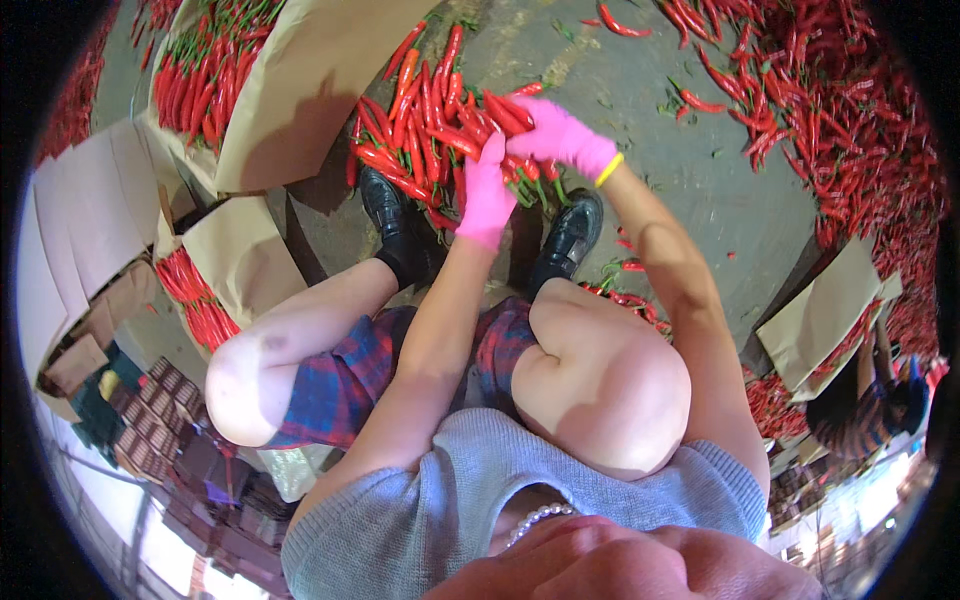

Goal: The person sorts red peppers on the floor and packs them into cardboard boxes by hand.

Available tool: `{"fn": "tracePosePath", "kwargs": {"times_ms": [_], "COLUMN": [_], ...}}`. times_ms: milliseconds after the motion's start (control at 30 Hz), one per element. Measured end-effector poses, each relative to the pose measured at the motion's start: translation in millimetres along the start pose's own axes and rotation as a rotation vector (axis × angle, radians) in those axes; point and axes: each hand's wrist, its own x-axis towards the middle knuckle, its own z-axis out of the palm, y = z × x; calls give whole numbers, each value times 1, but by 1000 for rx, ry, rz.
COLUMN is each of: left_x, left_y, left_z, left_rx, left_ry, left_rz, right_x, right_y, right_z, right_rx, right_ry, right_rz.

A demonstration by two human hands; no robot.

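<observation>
Both of my hands wear pink gloves and meet over a loose pile of red chili peppers (425, 115) on the floor, just beyond my shoes. My right hand (562, 138), with a yellow band at its wrist, closes on a few chili peppers (508, 114). Beside it, my left hand (486, 198) has its thumb raised against the peppers. Its other fingers are hidden, but the hand looks curled round some chili peppers, whose green stems (530, 185) poke out below the two hands.
An open cardboard box (290, 100) packed with chili peppers stands at the far left, and another box (245, 255) sits nearer. A large heap of chili peppers (860, 130) spreads along the right. Another person (870, 410) works beside a box (825, 320) at the right.
</observation>
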Motion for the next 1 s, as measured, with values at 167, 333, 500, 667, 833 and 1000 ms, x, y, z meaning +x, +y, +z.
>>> {"fn": "tracePosePath", "kwargs": {"times_ms": [167,333,500,667,833,1000], "left_x": [40,4,32,61,65,47], "left_y": [-32,-13,53,64,95,114], "left_z": [2,-12,-28,-36,-26,44], "left_rx": [-120,365,542,792,726,859], "left_ry": [111,82,46,31,-29,-265], "left_rz": [46,215,61,130,-14,209], "right_x": [31,-13,37,62,78,31], "right_y": [17,39,43,44,27,-25], "right_z": [-30,11,53,44,46,7], "right_rx": [-245,526,1020,961,963,831], "right_ry": [-13,69,61,43,79,333], "right_rz": [109,54,31,13,-31,-373]}}
